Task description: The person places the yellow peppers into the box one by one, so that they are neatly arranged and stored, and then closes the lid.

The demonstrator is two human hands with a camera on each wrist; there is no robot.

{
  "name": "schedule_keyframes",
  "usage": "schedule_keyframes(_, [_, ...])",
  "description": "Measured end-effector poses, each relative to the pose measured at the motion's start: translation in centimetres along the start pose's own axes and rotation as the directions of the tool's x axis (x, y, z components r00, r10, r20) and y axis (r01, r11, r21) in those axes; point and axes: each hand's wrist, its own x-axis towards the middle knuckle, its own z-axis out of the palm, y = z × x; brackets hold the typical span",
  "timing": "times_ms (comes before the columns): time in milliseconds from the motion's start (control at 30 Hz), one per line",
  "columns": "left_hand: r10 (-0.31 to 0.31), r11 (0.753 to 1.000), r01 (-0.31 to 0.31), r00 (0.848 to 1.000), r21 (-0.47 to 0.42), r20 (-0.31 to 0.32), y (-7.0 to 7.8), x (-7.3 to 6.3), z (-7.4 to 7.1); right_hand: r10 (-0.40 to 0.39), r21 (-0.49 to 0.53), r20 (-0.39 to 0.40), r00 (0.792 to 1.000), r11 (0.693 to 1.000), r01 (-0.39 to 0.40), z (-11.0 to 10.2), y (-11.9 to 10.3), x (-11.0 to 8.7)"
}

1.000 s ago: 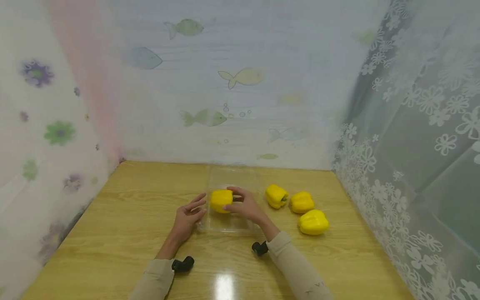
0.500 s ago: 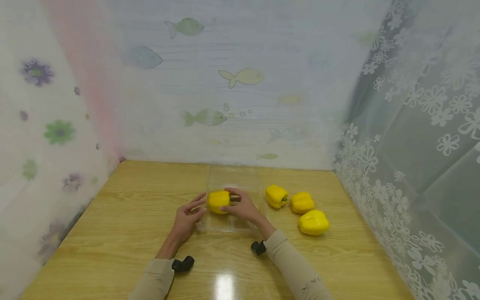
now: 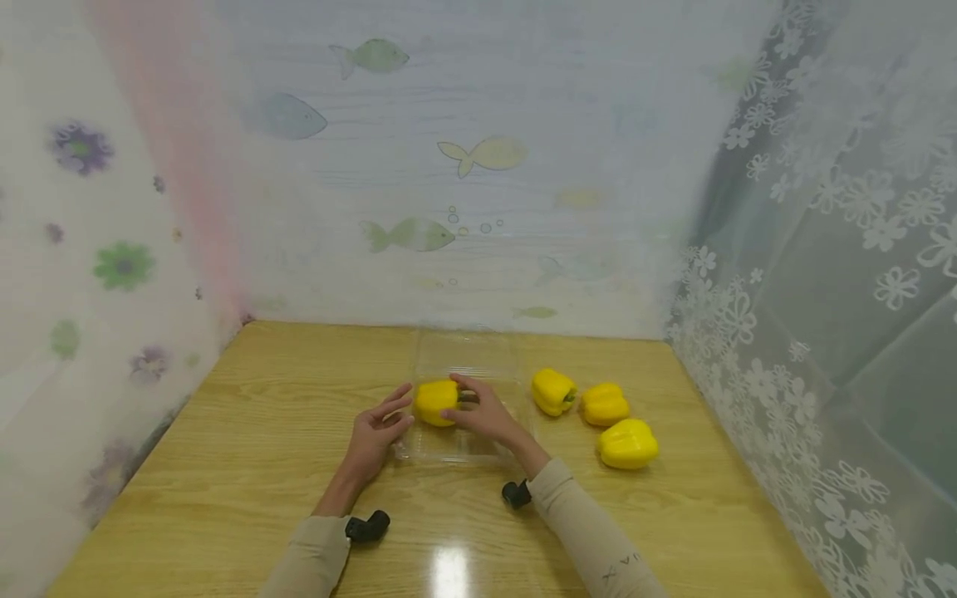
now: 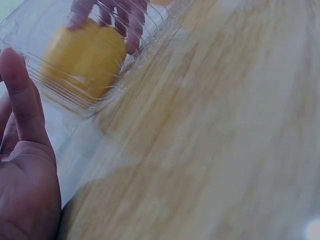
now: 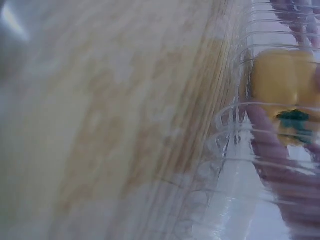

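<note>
A clear plastic box (image 3: 463, 458) stands mid-table, its lid (image 3: 465, 349) folded back behind it. Inside, at the left end, lies a yellow bell pepper (image 3: 434, 404), its green stem (image 5: 294, 119) towards my right hand. With thumb and fingers spread around the stem end, my right hand (image 3: 488, 414) holds this pepper inside the box. My left hand (image 3: 370, 440) is at the box's left side, its fingers (image 4: 25, 100) fairly straight and close to the wall. Whether they touch it I cannot tell. The left wrist view shows the pepper (image 4: 85, 60) through the ribbed wall.
Several yellow bell peppers are on the wooden table (image 3: 284, 399) right of the box: one nearest it (image 3: 552, 392), one in the middle (image 3: 605, 405), one nearer the front (image 3: 628, 443). Patterned curtains border the table at the back and both sides.
My right hand and the pepper have shifted slightly left towards the box's left end, mostly in the first half second. My left hand stays in place.
</note>
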Motion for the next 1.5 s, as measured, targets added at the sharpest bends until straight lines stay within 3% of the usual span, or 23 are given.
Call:
schedule_keyframes(267, [0.005, 1.0, -0.005, 1.0, -0.004, 0.007, 0.16, 0.01, 0.11, 0.059, -0.018, -0.052, 0.997, 0.998, -0.06, 0.15, 0.33, 0.12])
schedule_keyframes(500, [0.02, 1.0, -0.019, 1.0, -0.013, 0.008, 0.32, 0.11, 0.08, 0.016, 0.012, -0.056, 0.998, 1.0, -0.015, 0.14, 0.14, 0.26])
schedule_keyframes(767, [0.011, 1.0, -0.011, 1.0, -0.015, 0.008, 0.21, 0.08, -0.01, 0.052, 0.015, -0.056, 0.997, 0.999, -0.051, 0.13, -0.26, 0.02])
schedule_keyframes(1500, [0.008, 1.0, -0.008, 1.0, -0.001, -0.028, 0.05, -0.05, 0.16, 0.035, -0.057, -0.04, 0.999, 0.998, -0.037, -0.43, -0.5, -0.06])
